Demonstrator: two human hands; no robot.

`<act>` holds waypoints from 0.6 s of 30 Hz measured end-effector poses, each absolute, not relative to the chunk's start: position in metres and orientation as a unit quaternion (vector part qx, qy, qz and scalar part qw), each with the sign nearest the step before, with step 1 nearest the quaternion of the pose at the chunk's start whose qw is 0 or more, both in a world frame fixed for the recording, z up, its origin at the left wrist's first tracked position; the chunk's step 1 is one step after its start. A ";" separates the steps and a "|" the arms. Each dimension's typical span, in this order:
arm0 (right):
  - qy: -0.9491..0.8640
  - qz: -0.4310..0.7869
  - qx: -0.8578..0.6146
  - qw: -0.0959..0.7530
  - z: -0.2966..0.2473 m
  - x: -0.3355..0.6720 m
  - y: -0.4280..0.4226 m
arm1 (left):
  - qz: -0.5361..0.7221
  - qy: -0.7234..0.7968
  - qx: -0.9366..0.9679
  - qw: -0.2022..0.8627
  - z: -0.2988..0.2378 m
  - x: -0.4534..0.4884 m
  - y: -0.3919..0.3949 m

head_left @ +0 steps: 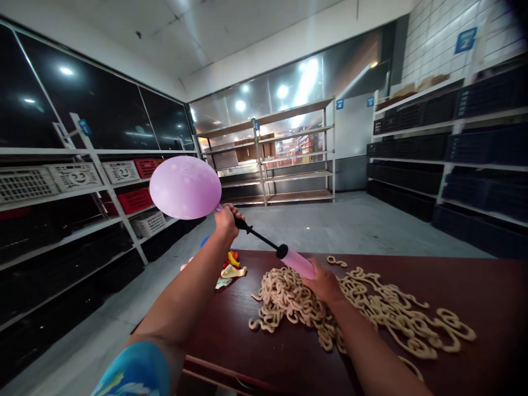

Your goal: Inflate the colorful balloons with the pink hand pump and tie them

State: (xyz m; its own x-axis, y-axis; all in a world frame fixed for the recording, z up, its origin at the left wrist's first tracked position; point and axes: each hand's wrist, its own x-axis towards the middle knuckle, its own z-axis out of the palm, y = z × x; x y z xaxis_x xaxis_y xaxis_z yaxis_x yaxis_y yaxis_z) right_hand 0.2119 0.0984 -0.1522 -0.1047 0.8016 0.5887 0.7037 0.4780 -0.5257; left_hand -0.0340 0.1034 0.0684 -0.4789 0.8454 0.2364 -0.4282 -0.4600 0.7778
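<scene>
A purple inflated balloon [185, 187] extends left from my left hand [226, 221], whose fingers are wrapped around its neck and the black tip of a hand balloon pump. The pump's thin black rod [264, 240] runs from that hand to its pink barrel [300, 263]. My right hand [323, 280] grips the barrel's far end, above a pile of beige curly strands [284, 291]. Fingers hide the joint between balloon and pump. Small limp balloons [234, 271] in yellow, red and pale green lie on the table, beyond my left forearm.
More beige strands [396, 311] spread over the right side of the dark brown table [231, 341]. Shelves with white and red crates [76, 176] stand at left. A metal rack [297, 177] is at the back, and dark crates [408, 148] fill shelves at right.
</scene>
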 end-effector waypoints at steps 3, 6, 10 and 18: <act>-0.745 0.068 -0.515 0.418 -0.154 0.213 0.098 | 0.798 0.328 0.310 0.400 0.058 -0.026 0.104; -0.743 0.072 -0.527 0.406 -0.157 0.213 0.098 | 0.791 0.328 0.297 0.423 0.034 -0.004 0.105; -0.742 0.051 -0.530 0.407 -0.161 0.209 0.099 | 0.773 0.335 0.276 0.463 0.001 0.031 0.105; -0.749 0.029 -0.522 0.406 -0.162 0.209 0.102 | 0.768 0.348 0.260 0.470 -0.004 0.026 0.108</act>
State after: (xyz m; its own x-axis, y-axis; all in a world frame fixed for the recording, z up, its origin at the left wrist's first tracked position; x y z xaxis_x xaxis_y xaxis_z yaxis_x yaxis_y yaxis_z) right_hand 0.2089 0.1017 -0.1625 -0.1250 0.8063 0.5781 0.7585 0.4533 -0.4682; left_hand 0.0263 0.1080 -0.0038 -0.4227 0.9034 0.0723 -0.5420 -0.3159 0.7787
